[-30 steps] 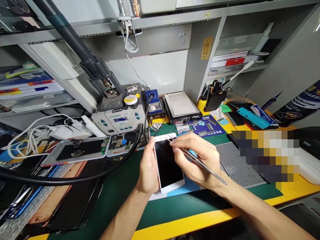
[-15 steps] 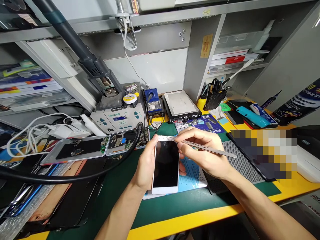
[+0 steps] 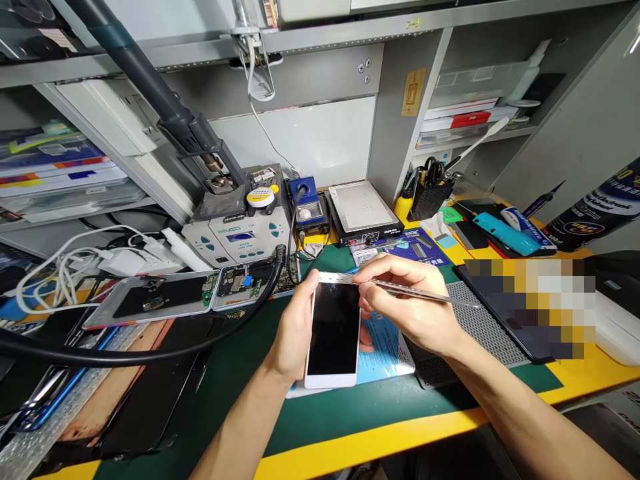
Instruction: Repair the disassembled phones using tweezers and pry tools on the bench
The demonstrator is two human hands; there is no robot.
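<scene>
A white smartphone (image 3: 334, 333) with a dark screen is gripped along its left side by my left hand (image 3: 294, 327), thumb at the top left corner. Some fingertips of that hand show past the phone's right edge. My right hand (image 3: 407, 300) pinches metal tweezers (image 3: 417, 292), whose tips lie at the phone's top bezel; whether they grip anything there I cannot tell. The tweezers' rear end points right. Under the phone lies a light blue printed sheet (image 3: 385, 357) on the green mat (image 3: 240, 393).
An opened phone (image 3: 165, 298) with exposed boards lies left of my hands, crossed by a black hose (image 3: 200, 357). Behind stand a hot-air station (image 3: 240, 237) and a flat metal-topped device (image 3: 364, 208). At right are a perforated pad (image 3: 470, 327) and a dark phone-like panel (image 3: 495, 313).
The tweezers have turned slightly in my right hand, their rear end shifting a little right and up. The phone has barely moved, and my left hand keeps its hold.
</scene>
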